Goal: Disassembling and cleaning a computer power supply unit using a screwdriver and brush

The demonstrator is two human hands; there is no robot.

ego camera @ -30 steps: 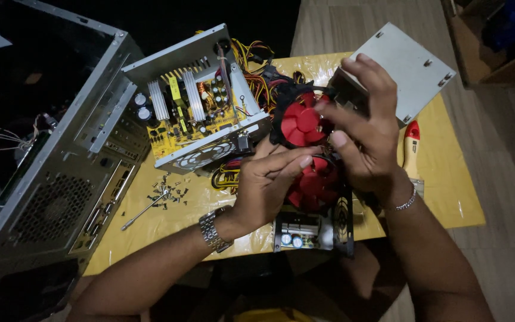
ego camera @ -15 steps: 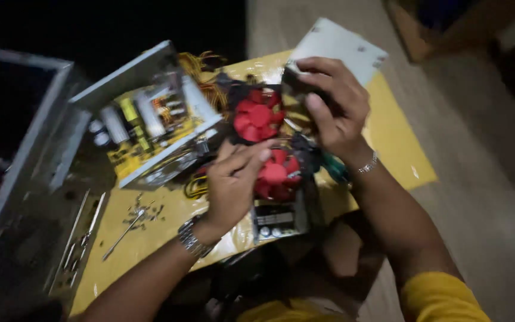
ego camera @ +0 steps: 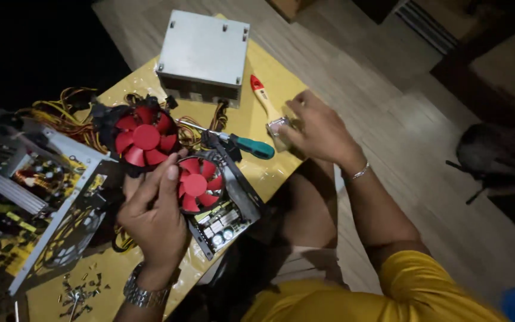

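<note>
Head view: dual red-bladed black-framed fan card (ego camera: 195, 185) sits on yellow table (ego camera: 251, 119), gripped by your left hand (ego camera: 156, 217). Right hand (ego camera: 317, 128) closes on red-handled paintbrush (ego camera: 267, 107). Keep card steady w/ left; brush blades lightly, avoid teal-handled screwdriver (ego camera: 242, 143).

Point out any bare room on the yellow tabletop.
Bare yellow table lies between the grey metal box and the brush. Around the red fans, wires and open power supply it is crowded.
</note>
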